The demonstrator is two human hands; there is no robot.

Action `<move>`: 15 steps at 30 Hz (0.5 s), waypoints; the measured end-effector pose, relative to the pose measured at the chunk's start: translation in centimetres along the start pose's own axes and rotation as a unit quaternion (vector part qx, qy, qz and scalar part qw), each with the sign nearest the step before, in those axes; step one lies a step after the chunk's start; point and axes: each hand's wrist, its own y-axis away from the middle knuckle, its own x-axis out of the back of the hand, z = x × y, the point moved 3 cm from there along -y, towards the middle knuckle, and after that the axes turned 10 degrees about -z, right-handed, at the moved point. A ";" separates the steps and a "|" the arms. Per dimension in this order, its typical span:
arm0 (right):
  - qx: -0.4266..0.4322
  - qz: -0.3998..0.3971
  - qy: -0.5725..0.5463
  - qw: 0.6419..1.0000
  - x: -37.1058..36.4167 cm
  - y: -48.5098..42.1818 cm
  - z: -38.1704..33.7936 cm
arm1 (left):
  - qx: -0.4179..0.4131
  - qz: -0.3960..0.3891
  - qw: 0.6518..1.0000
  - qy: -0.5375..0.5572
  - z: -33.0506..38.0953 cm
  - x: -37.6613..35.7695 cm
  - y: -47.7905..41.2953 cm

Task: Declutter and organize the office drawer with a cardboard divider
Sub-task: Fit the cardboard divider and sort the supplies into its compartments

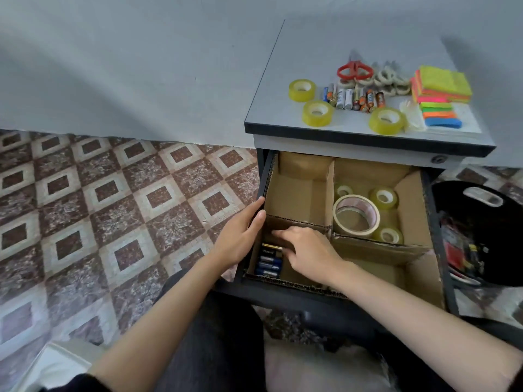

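- Right hand (308, 253): fingers curled over batteries (268, 263), near-left compartment; hold unclear.
- Left hand (240, 236) grips cardboard divider (328, 190) edge.
- Risk: a nudge could scatter the row.

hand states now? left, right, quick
Left hand: grips the drawer's left wall.
Right hand: fingers at the batteries; whether it holds one cannot be told.

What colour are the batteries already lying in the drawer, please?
The batteries in the drawer are mostly dark blue; the head view shows them.
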 end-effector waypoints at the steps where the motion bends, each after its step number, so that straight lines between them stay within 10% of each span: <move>1: 0.013 0.019 -0.006 1.000 0.8 0.8 -0.2 | 0.012 -0.008 1.000 -0.014 0.6 0.2 0.0; 15: -0.045 0.228 -0.011 0.973 14.2 7.0 3.5 | -0.101 0.036 0.972 -0.207 11.7 3.1 -1.7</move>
